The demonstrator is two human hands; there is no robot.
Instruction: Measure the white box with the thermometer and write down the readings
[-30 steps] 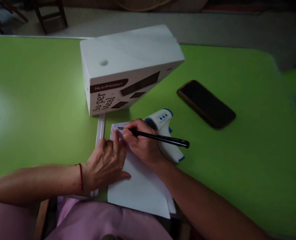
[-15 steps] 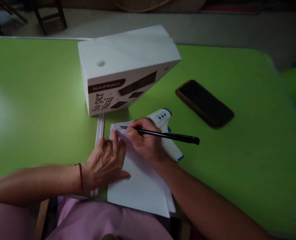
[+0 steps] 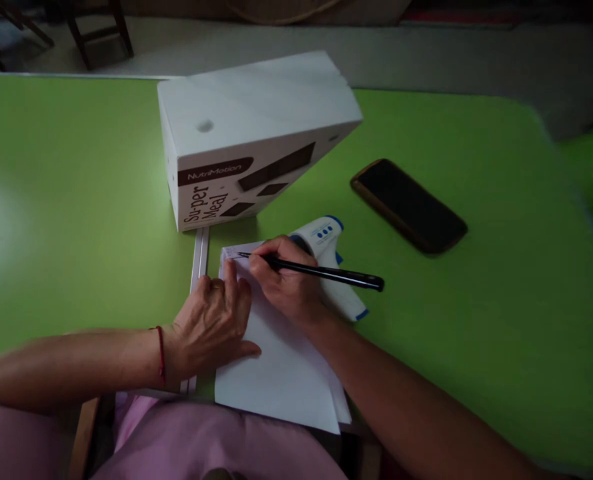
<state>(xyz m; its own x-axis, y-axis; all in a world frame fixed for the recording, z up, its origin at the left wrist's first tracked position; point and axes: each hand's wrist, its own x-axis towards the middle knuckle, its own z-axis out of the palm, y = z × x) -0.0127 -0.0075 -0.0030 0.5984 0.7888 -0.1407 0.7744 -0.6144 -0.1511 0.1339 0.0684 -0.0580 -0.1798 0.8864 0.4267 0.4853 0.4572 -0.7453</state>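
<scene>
My right hand (image 3: 289, 280) grips a slim black pen (image 3: 326, 271), its tip touching the top left part of a white sheet of paper (image 3: 276, 387). Small marks show on the paper near the tip. My left hand (image 3: 216, 320) rests on the paper's left side, index finger stretched toward the pen tip and thumb spread apart. Partly hidden behind my right hand lies a white and blue infrared thermometer (image 3: 326, 243). More paper shows beneath the top sheet at its lower right.
A white "Su-per Meal" box (image 3: 261, 100) stands on the green table (image 3: 76, 200), beyond the paper. To the right lies a dark phone (image 3: 410, 205) in a brown case. A pale metal strip (image 3: 199, 260) runs across the table under my left wrist. Chair legs (image 3: 99, 33) show beyond the far edge.
The pen and my right hand have shifted slightly left, and the pen's back end has swung a little left. My left hand stays in place on the paper.
</scene>
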